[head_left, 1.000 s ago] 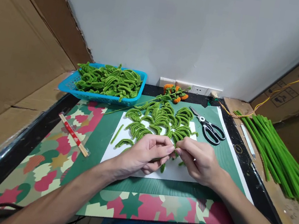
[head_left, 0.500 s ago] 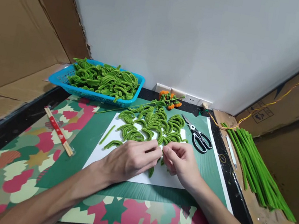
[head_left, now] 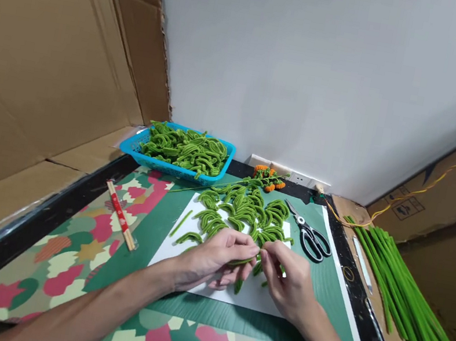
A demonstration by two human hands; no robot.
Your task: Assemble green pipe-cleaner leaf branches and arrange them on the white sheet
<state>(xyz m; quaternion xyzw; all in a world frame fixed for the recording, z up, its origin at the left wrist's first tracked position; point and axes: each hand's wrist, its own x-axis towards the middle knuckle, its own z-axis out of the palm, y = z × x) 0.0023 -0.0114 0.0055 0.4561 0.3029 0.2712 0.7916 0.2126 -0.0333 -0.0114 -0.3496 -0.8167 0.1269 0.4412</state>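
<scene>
Your left hand (head_left: 215, 257) and right hand (head_left: 291, 276) pinch a seemingly unfinished chenille strip (head_left: 240, 262), curved pieces (head_left: 243, 208) formed, long stems (head_left: 411, 303) left straight.

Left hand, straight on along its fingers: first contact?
Most likely the right hand, whose fingertips sit just ahead of the left hand; depth is hard to judge from one view.

a black table (head_left: 73, 197) carries patterned paper (head_left: 77, 250), green paper (head_left: 138, 243) and, at the back, a blue basket (head_left: 167, 167).
</scene>
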